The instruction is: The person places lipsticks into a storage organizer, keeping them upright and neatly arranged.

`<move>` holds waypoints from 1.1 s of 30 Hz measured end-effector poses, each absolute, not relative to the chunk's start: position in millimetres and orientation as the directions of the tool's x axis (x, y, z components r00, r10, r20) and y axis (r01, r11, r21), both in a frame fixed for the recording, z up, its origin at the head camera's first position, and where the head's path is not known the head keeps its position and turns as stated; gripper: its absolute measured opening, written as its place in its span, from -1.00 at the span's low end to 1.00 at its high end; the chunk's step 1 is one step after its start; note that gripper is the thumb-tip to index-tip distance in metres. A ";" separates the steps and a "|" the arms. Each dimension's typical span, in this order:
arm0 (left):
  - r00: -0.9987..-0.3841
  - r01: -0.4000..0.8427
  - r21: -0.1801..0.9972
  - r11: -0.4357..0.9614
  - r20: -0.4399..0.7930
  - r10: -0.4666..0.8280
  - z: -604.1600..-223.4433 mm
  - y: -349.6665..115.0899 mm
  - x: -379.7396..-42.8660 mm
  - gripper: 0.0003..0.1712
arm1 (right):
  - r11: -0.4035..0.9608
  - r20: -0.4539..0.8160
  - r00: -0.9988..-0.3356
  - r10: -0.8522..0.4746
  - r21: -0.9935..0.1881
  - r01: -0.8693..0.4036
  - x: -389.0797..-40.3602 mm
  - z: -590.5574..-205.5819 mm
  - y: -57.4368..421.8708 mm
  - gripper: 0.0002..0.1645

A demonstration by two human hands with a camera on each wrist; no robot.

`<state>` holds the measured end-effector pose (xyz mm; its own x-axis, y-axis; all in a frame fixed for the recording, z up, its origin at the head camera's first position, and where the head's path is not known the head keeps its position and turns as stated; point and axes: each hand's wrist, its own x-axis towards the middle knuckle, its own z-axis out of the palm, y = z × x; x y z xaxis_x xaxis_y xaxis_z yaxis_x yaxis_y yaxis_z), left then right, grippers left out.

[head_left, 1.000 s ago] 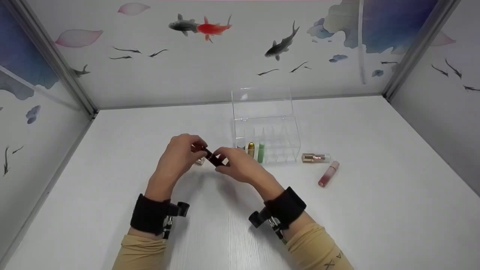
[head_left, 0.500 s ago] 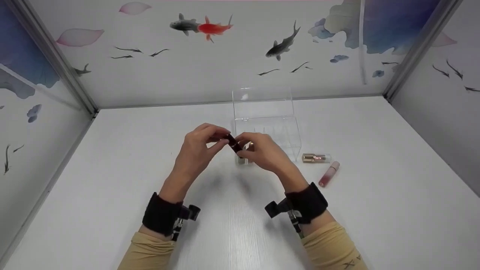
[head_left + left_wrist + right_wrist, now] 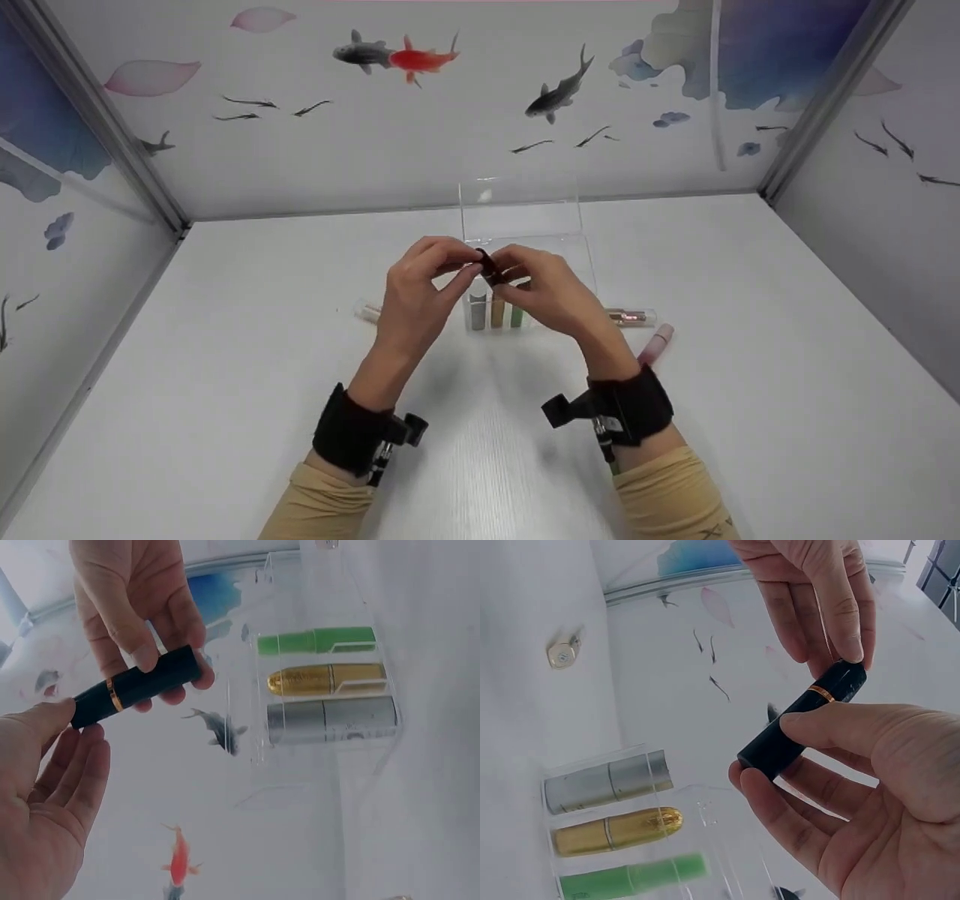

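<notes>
A black lipstick tube [image 3: 139, 684] with a gold band is held up between both hands, tilted, in front of the clear box. My left hand [image 3: 420, 289] pinches one end between thumb and fingertips. Thumb and fingers of my right hand [image 3: 551, 289] grip the longer part at the other end. Below them in the head view, the clear compartment box [image 3: 525, 221] stands with its lid raised. Upright in its front row are a silver tube [image 3: 607, 781], a gold lipstick tube [image 3: 617, 831] and a green tube [image 3: 634, 877], side by side.
Right of the box lie a gold-and-clear lipstick tube [image 3: 634, 317] and a pink lip gloss tube [image 3: 658, 343], partly behind the right wrist. Another clear-ended tube [image 3: 367, 312] lies left, partly behind the left hand. Printed panels [image 3: 420, 150] enclose the white table [image 3: 247, 315].
Both hands have carried the black lipstick tube rightward and away from me, from left of the box to in front of it. The tube at left has come back into view.
</notes>
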<state>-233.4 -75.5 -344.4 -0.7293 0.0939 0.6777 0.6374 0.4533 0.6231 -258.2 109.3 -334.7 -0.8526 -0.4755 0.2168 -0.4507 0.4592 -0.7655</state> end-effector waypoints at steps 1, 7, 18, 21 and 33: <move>-0.733 0.636 0.637 0.436 0.676 0.083 -343.9 -71.9 -233.5 -0.86 | 0.455 0.227 -0.854 -0.468 -0.767 -0.453 -258.1 -333.9 110.5 -0.72; -0.768 0.614 0.715 0.336 0.639 0.042 -341.8 -47.3 -237.8 -0.84 | 0.473 0.258 -0.865 -0.429 -0.752 -0.459 -259.3 -331.0 122.1 -0.68; -0.820 0.542 0.761 0.356 0.572 0.028 -343.2 -8.5 -249.7 -0.86 | 0.518 0.290 -0.886 -0.361 -0.728 -0.449 -264.0 -329.3 143.9 -0.69; -0.830 0.525 0.765 0.373 0.557 0.026 -346.2 0.5 -253.5 -0.87 | 0.561 0.288 -0.900 -0.327 -0.707 -0.430 -264.7 -330.9 146.6 -0.68; -0.876 0.456 0.761 0.460 0.474 0.085 -357.9 1.7 -261.5 -0.83 | 0.647 0.295 -0.921 -0.255 -0.656 -0.390 -270.3 -339.2 148.6 -0.75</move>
<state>-261.5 1.7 -357.9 -0.8764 0.0850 0.4739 0.4564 0.4605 0.7614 -270.3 148.6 -339.2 -0.9207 -0.2550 0.2955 -0.3896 0.6465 -0.6559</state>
